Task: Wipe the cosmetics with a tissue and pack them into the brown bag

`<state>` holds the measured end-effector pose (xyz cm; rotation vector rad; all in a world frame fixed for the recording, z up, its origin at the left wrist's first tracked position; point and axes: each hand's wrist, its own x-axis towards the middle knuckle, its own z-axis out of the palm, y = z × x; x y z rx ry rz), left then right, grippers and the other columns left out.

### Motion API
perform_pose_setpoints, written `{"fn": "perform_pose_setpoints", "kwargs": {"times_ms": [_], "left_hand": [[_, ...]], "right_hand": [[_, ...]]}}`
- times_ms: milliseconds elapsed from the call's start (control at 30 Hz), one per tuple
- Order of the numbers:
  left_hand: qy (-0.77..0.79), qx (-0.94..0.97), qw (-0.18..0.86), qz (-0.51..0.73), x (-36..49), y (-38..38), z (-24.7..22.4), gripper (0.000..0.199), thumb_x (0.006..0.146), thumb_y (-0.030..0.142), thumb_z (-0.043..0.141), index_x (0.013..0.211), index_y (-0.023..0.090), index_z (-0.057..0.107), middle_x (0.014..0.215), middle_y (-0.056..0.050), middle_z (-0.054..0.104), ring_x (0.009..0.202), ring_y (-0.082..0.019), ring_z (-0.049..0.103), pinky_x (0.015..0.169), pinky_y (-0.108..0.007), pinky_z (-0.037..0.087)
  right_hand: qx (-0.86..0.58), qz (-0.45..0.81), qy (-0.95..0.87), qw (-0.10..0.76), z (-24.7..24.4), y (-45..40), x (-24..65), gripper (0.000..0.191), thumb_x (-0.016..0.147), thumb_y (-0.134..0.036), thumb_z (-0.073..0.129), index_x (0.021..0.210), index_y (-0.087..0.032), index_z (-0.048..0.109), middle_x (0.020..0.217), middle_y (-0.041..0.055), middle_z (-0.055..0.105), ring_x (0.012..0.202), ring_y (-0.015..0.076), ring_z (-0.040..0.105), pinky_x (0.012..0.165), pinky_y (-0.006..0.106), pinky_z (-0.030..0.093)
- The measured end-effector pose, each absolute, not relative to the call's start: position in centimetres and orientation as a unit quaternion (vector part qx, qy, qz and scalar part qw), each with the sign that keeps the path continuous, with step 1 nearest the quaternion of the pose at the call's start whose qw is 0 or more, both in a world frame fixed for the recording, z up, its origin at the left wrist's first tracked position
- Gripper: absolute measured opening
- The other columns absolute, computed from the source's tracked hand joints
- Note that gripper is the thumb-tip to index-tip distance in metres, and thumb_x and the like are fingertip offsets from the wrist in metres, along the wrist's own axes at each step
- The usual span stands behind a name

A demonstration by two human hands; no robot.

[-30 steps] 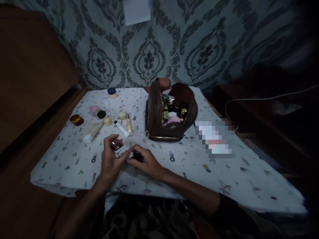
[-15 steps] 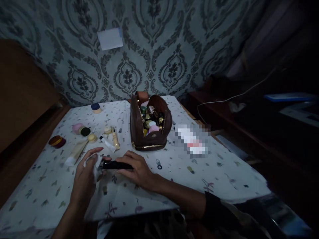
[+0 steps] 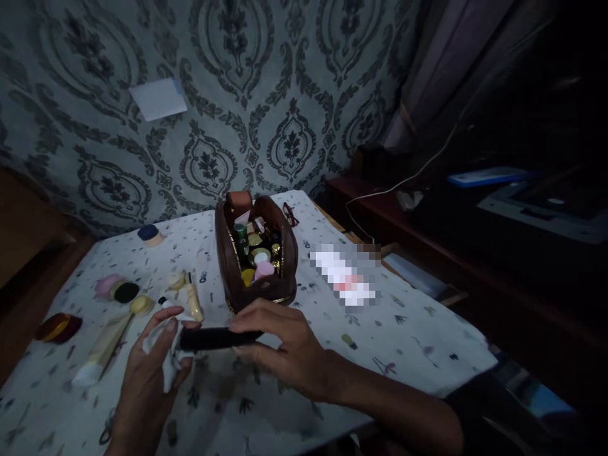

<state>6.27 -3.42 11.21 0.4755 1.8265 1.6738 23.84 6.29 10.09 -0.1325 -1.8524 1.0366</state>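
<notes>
Fingers of my left hand [image 3: 154,364] are wrapped round a crumpled white cloth [image 3: 167,354], which touches the left end of a long black object [image 3: 209,339]. My right hand [image 3: 289,345] grips the other end of that black object between thumb and fingers. Both hands are over the near part of the table. Just beyond them stands an unzipped brown bag [image 3: 256,250], packed with jars and small bottles. A cream-coloured slim tube [image 3: 193,303] lies close behind my left hand, and a larger pale tube [image 3: 103,348] lies to its left.
On the patterned tablecloth [image 3: 403,342] at left are a dark red jar [image 3: 59,328], a pink item [image 3: 108,287], yellow jar [image 3: 141,305] and blue-lidded jar [image 3: 151,235]. Red-framed glasses [image 3: 290,215] lie behind the bag. A blurred-out item [image 3: 346,275] lies right of it.
The view has shifted, so the bag and table items appear further left. The black object's shiny left end now looks plain and dark. The glasses have come into sight behind the bag.
</notes>
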Motion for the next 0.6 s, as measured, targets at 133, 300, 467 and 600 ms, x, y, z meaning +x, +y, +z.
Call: {"fn": "perform_pose_setpoints", "kwargs": {"times_ms": [133, 300, 467, 600], "left_hand": [[0.689, 0.21, 0.304, 0.624, 6.8, -2.0, 11.0, 0.048, 0.062, 0.052, 0.08, 0.099, 0.023, 0.067, 0.085, -0.005, 0.067, 0.059, -0.014, 0.056, 0.044, -0.021, 0.049], [0.711, 0.186, 0.317, 0.599, 6.2, -0.9, 9.2, 0.058, 0.059, 0.062, 0.079, 0.1, 0.024, 0.064, 0.076, -0.001, 0.063, 0.056, -0.013, 0.054, 0.047, -0.023, 0.05], [0.717, 0.141, 0.36, 0.58, 6.4, -0.1, 6.7, 0.057, 0.06, 0.066, 0.077, 0.095, 0.023, 0.063, 0.065, 0.003, 0.055, 0.056, -0.011, 0.05, 0.049, -0.016, 0.045], [0.73, 0.183, 0.342, 0.562, 5.9, 0.2, 5.1, 0.057, 0.062, 0.069, 0.073, 0.092, 0.021, 0.066, 0.071, 0.0, 0.06, 0.06, -0.015, 0.054, 0.05, -0.021, 0.047]], "right_hand": [[-0.128, 0.397, -0.753, 0.509, 13.1, 8.6, 26.5, 0.013, 0.09, -0.022, 0.067, 0.102, -0.02, 0.07, 0.091, 0.0052, 0.071, 0.084, 0.0156, 0.068, 0.072, 0.026, 0.056], [-0.242, 0.323, -0.714, 0.572, 18.0, 14.5, 28.6, 0.014, 0.095, -0.025, 0.059, 0.102, -0.021, 0.07, 0.08, 0.0003, 0.067, 0.069, 0.0117, 0.064, 0.066, 0.024, 0.055], [-0.233, 0.253, -0.769, 0.539, 20.3, 22.9, 26.5, 0.015, 0.089, -0.033, 0.066, 0.088, -0.019, 0.069, 0.076, 0.0002, 0.065, 0.067, 0.0135, 0.063, 0.062, 0.025, 0.054], [-0.214, 0.27, -0.816, 0.463, 20.3, 27.5, 22.7, 0.009, 0.088, -0.02, 0.064, 0.095, -0.017, 0.069, 0.078, -0.0002, 0.065, 0.063, 0.0123, 0.062, 0.064, 0.025, 0.052]]}}
